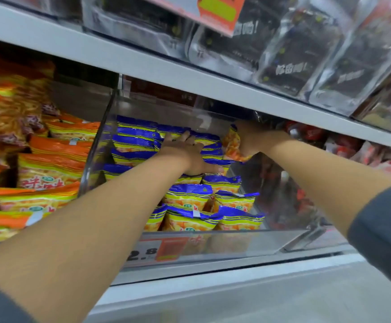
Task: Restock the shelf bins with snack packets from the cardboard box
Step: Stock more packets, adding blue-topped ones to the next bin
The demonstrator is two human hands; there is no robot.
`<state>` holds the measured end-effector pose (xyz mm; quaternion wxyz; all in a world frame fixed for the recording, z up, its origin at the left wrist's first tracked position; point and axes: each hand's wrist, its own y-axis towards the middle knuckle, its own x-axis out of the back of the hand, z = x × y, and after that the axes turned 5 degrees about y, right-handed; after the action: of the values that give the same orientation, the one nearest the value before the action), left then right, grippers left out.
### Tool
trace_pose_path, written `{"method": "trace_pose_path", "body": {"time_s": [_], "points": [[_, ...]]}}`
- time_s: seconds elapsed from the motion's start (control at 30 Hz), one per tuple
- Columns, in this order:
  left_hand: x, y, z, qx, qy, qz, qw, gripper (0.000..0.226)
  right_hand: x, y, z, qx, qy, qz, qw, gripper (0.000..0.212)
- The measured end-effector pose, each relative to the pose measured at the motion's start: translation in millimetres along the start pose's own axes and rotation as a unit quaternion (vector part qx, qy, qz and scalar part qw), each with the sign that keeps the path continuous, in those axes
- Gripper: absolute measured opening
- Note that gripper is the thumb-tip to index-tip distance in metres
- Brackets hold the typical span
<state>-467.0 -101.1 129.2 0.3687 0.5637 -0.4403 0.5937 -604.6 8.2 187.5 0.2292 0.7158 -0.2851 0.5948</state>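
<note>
A clear plastic bin point(213, 243) on the middle shelf holds several blue-and-yellow snack packets point(189, 199). My left hand point(187, 152) lies flat with straight fingers on the packets at the back of the pile. My right hand point(248, 141) reaches in at the bin's back right and grips an orange-yellow packet point(231, 143), held upright against the bin's right wall. The cardboard box is out of view.
A neighbouring bin at left is full of orange-and-yellow packets point(50, 164). Red packets point(376, 155) fill the bin at right. The grey upper shelf point(143, 64) hangs low over the hands, with dark packets point(301, 57) above. A price label point(161, 250) fronts the bin.
</note>
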Motion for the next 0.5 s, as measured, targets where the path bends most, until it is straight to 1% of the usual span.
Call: {"method": "trace_pose_path", "body": {"time_s": [0.07, 0.1, 0.13, 0.2, 0.23, 0.33, 0.4, 0.43, 0.5], "points": [[0, -2, 0, 0.001, -0.009, 0.003, 1.000, 0.105, -6, 4, 4, 0.014, -0.028, 0.028, 0.999, 0.023], [-1, -2, -1, 0.002, -0.009, 0.001, 1.000, 0.104, -10, 3, 4, 0.020, -0.039, 0.044, 0.998, 0.028], [-1, -3, 0, 0.002, -0.007, 0.000, 1.000, 0.104, -14, 5, 3, 0.021, -0.035, 0.057, 0.998, 0.039], [-2, -2, 0, 0.001, -0.007, 0.000, 1.000, 0.104, -17, 7, 2, 0.031, -0.002, 0.073, 0.997, 0.071], [-2, -2, 0, 0.002, -0.008, 0.000, 1.000, 0.104, -15, 6, 2, 0.040, 0.008, 0.074, 0.996, 0.079], [-1, -3, -1, 0.001, -0.008, 0.006, 1.000, 0.105, -13, 7, -3, 0.062, 0.056, 0.089, 0.993, 0.083], [-1, -2, -1, 0.001, -0.004, 0.007, 1.000, 0.104, -14, 5, -9, 0.073, 0.088, 0.085, 0.990, 0.089], [-1, -2, -1, 0.003, -0.003, 0.008, 1.000, 0.104, -15, 4, -10, 0.073, 0.091, 0.073, 0.991, 0.087], [0, -2, -1, 0.005, -0.005, 0.013, 1.000, 0.104, -18, 3, -13, 0.075, 0.077, 0.040, 0.993, 0.073]]}}
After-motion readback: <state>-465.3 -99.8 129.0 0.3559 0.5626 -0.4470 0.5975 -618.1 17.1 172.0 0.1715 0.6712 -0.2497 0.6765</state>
